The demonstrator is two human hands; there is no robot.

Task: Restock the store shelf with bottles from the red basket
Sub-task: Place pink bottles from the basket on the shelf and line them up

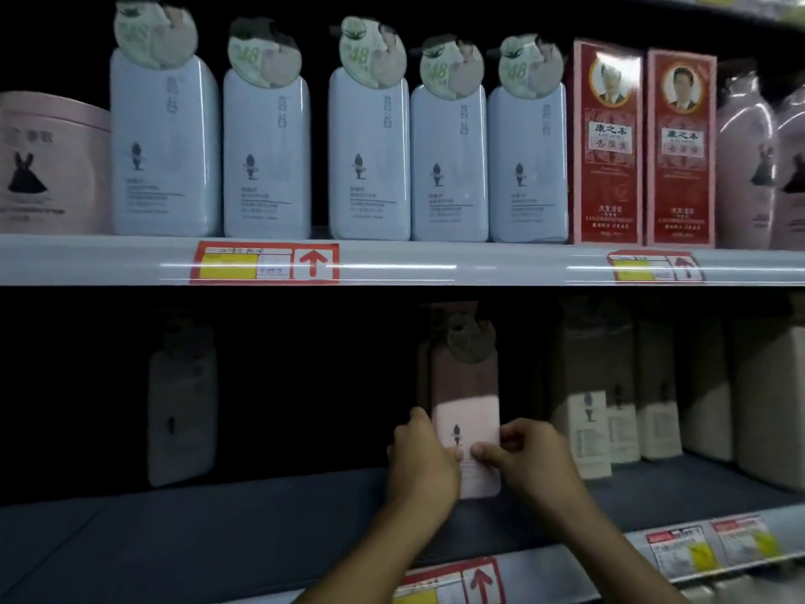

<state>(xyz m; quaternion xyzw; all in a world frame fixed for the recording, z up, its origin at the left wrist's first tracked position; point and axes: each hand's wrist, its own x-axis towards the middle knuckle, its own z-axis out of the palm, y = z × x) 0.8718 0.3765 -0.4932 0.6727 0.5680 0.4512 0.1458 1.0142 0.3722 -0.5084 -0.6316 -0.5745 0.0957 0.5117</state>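
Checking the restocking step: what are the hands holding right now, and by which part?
Both hands hold one pink bottle upright on the lower shelf: left hand on its lower left side, right hand on its lower right.

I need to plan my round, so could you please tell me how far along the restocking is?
Done: the upper shelf is lined with white bottles and red boxes. In hand: the left hand and right hand are holding a pink bottle upright on the lower shelf. Left: wide bare gaps remain either side of it. The basket is out of view.
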